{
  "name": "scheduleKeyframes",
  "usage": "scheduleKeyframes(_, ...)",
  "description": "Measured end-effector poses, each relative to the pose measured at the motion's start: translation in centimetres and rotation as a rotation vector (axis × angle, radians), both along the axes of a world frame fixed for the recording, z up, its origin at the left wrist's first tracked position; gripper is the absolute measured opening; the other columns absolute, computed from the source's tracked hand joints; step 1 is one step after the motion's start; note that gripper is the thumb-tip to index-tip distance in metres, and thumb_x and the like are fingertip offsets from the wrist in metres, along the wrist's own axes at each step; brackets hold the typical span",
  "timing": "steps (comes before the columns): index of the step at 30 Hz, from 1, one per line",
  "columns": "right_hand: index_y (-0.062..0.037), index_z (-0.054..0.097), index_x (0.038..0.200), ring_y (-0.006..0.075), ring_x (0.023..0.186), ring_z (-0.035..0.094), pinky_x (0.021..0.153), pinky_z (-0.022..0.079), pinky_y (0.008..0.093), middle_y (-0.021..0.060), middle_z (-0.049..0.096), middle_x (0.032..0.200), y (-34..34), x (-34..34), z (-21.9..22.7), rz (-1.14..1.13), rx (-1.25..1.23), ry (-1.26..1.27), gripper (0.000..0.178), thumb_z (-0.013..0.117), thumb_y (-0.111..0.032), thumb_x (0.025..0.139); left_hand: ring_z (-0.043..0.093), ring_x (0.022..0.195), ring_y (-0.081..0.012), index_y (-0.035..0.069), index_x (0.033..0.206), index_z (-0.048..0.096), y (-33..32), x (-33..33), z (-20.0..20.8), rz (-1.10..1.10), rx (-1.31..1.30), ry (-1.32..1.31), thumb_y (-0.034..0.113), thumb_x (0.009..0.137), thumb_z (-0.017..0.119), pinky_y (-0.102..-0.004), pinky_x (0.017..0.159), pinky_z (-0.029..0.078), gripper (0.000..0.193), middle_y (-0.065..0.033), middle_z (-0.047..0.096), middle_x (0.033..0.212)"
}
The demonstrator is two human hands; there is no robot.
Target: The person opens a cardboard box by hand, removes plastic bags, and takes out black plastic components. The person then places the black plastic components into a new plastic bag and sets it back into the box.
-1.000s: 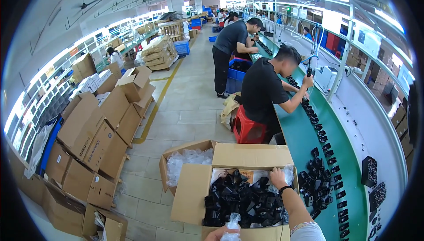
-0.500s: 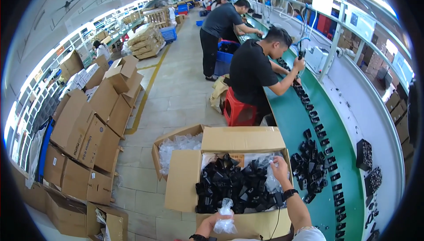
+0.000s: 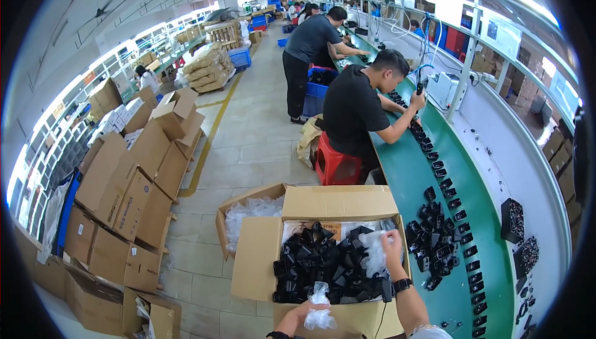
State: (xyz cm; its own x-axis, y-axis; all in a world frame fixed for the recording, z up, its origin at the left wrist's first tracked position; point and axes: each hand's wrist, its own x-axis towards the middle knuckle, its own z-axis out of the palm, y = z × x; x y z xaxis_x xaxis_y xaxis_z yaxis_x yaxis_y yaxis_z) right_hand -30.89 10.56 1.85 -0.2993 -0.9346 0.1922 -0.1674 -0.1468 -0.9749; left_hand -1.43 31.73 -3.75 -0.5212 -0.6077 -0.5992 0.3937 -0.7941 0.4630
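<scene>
An open cardboard box point(image 3: 257, 264) in front of me is full of small black parts point(image 3: 316, 264). My right hand point(image 3: 391, 244) reaches over the box's right side and pinches a clear plastic bag point(image 3: 374, 251) lying on the parts. My left hand point(image 3: 298, 318) sits at the box's near edge, closed on another crumpled clear plastic bag point(image 3: 320, 308). A dark watch is on my right wrist.
A second open box point(image 3: 242, 205) with clear bags stands behind it. A green conveyor point(image 3: 490, 277) with several black parts runs along the right. A person in black sits on a red stool point(image 3: 335, 165); another stands farther back. Stacked cartons point(image 3: 124, 196) line the left.
The view has tipped and shifted, bringing the box closer. My right hand has moved from the box's far right rim onto the clear bag inside. My left hand still holds its bag.
</scene>
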Motion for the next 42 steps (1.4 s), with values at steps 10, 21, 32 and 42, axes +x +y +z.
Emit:
scheduleKeyframes(10, 0.0001, 0.070, 0.092, 0.0103, 0.082, 0.063, 0.079, 0.050, 0.0280, 0.0052, 0.071, 0.085, 8.9, 8.2, 7.4, 0.680, 0.248, 0.086, 0.019, 0.067, -0.018, 0.087, 0.066, 0.092, -0.0210, 0.005, 0.123, 0.056, -3.2, -1.6, 5.4, 0.326, -0.182, 0.224, 0.022, 0.091, 0.065, -0.0363, 0.079, 0.056, 0.037, -0.0101, 0.065, 0.106)
scheduleKeyframes(21, -0.0104, 0.065, 0.090, 0.0298, 0.095, 0.055, 0.082, 0.039, 0.0386, 0.0078, 0.061, 0.089, 12.5, 14.0, 8.6, 0.225, -0.331, 0.530, 0.009, 0.063, -0.013, 0.082, 0.065, 0.091, -0.0176, 0.007, 0.129, 0.050, -3.2, -4.5, 14.7, 0.421, -0.126, 0.285, 0.043, 0.091, 0.066, -0.0316, 0.079, 0.054, 0.055, -0.0048, 0.063, 0.111)
scheduleKeyframes(32, -0.0041, 0.067, 0.087, 0.0128, 0.071, 0.057, 0.064, 0.046, 0.0290, 0.0018, 0.063, 0.076, 12.9, 17.0, 7.9, 0.454, 0.165, -0.104, 0.018, 0.063, -0.022, 0.090, 0.061, 0.097, -0.0138, 0.007, 0.123, 0.052, -2.5, -3.5, 13.2, 0.546, -0.415, 0.103, 0.016, 0.080, 0.080, -0.0308, 0.081, 0.051, 0.052, -0.0020, 0.058, 0.110)
scheduleKeyframes(42, -0.0018, 0.060, 0.114, 0.0168, 0.082, 0.064, 0.074, 0.052, 0.0319, 0.0065, 0.065, 0.098, 16.5, 26.6, 10.4, 0.700, 0.533, -0.633, 0.042, 0.052, -0.040, 0.099, 0.064, 0.090, -0.0152, 0.007, 0.119, 0.055, -0.4, 8.1, 11.6, 0.526, -0.552, 0.439, 0.012, 0.085, 0.068, -0.0314, 0.076, 0.054, 0.037, -0.0045, 0.063, 0.101)
